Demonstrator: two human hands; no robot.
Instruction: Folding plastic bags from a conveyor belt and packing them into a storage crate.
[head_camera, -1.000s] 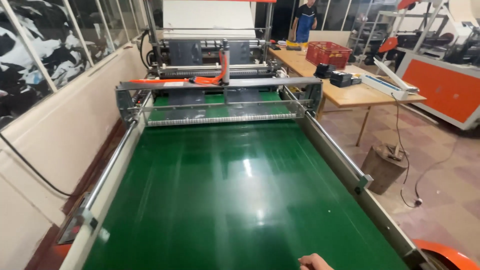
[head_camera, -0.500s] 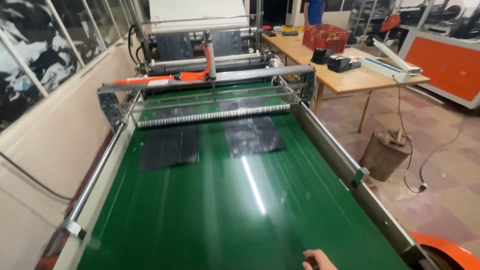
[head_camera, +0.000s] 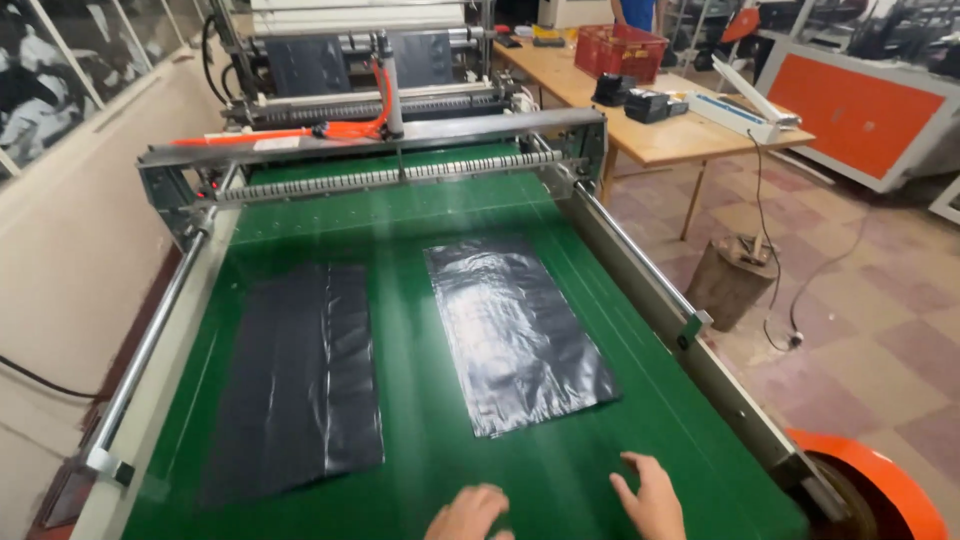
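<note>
Left hand: the left hand is hovering low at the near edge of the green conveyor belt, fingers spread and released, grasping nothing; only its knuckles and fingers are showing.
Right hand: the right hand is reaching out flat over the belt just right of the left one, fingers open and loose, empty, pointing toward the nearer corner of the right bag.
Right bag: a glossy black plastic bag is lying flat on the belt, right of centre, its near edge just beyond the right hand and apart from it.
Left bag: a second, duller dark plastic bag is lying flat on the left half of the belt, its near end reaching closer than the right bag's; it looks like a stack of sheets, though the view is too soft to be sure.
Machine: a grey crossbar with a toothed strip is spanning the far end of the belt, with an orange hose lying above it.
Surroundings: a wooden bench is standing far right, carrying a red crate and small black boxes; a wood stump is sitting on the tiled floor beside the machine's right rail.
</note>
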